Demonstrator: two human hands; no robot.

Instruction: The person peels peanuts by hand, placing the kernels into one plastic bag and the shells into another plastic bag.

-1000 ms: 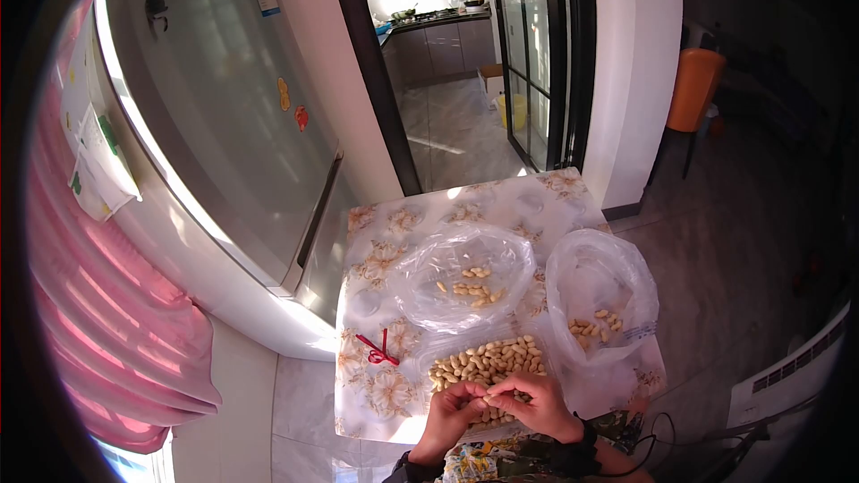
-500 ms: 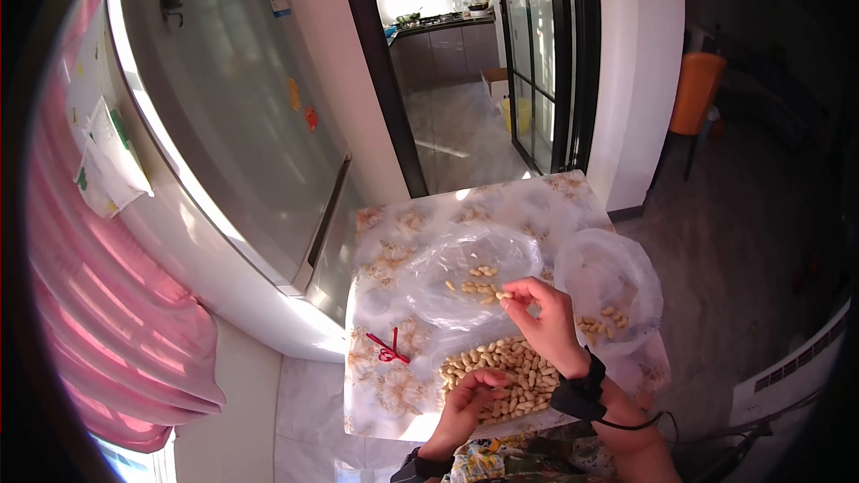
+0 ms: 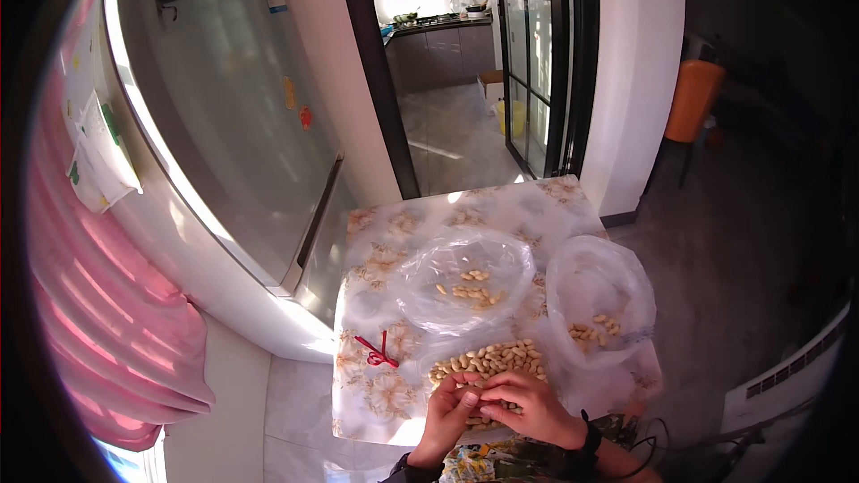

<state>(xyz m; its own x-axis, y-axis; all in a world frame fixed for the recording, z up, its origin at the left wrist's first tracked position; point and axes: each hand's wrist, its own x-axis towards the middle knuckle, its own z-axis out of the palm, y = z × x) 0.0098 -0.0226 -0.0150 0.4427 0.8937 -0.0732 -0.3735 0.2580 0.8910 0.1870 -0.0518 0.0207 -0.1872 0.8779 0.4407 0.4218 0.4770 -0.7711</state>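
Observation:
A heap of unshelled peanuts (image 3: 489,359) lies near the front edge of the table. Over its near side my left hand (image 3: 453,412) and my right hand (image 3: 530,406) meet, fingertips pinched close together. Whatever sits between the fingers is hidden or too small to name. Beyond the heap, a clear plastic bag (image 3: 409,291) is spread open with several peanuts (image 3: 477,292) inside. To the right stands a second open plastic bag (image 3: 564,273), with a small cluster of peanuts (image 3: 597,330) at its near side.
A red ribbon tie (image 3: 379,354) lies on the flower-patterned tablecloth (image 3: 376,407) at the left. A refrigerator (image 3: 242,125) and a pink curtain (image 3: 116,304) flank the left side. Behind the table a doorway leads to a kitchen; an orange chair (image 3: 694,100) is at right.
My right hand has come back from above the left bag, where it pinched a peanut, to my left hand over the heap. The view has shifted slightly.

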